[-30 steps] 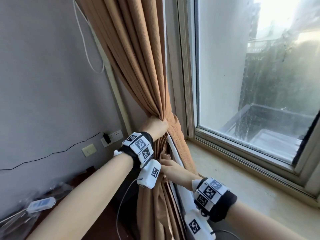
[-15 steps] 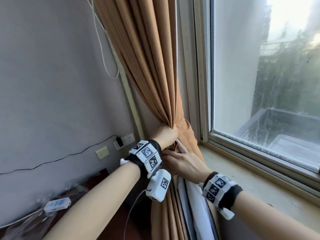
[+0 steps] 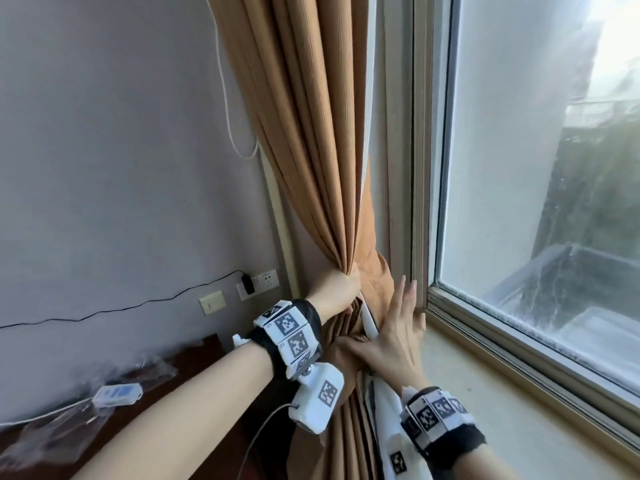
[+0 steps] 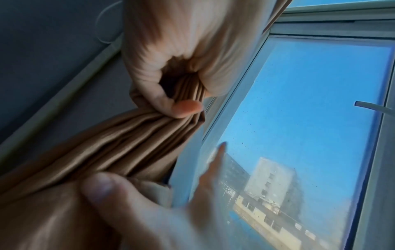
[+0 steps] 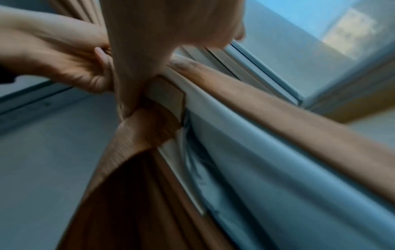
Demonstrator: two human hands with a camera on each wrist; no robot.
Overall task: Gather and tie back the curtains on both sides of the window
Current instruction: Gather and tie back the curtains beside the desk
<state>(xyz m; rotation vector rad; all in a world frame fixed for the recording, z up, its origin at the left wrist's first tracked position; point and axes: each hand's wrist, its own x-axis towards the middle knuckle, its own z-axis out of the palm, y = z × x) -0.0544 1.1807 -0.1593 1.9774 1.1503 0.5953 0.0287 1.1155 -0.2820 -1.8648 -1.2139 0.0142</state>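
Observation:
A tan ribbed curtain hangs at the window's left side, bunched into tight folds. My left hand grips the bunch at its narrowest point, fingers curled round the folds. My right hand lies flat against the bunch's right side by the window frame, fingers straight and pointing up, thumb spread under my left wrist. A strip of white lining shows between the two hands and runs down below them. The right wrist view is blurred; it shows my left hand on the curtain.
The window pane and its beige sill lie to the right. On the grey wall at left are a socket with a black plug and a hanging white cord loop. Dark wooden furniture below carries a white device.
My right hand has come up from below my left hand to the bunch's right side and straightened its fingers. My left hand has kept its grip on the folds.

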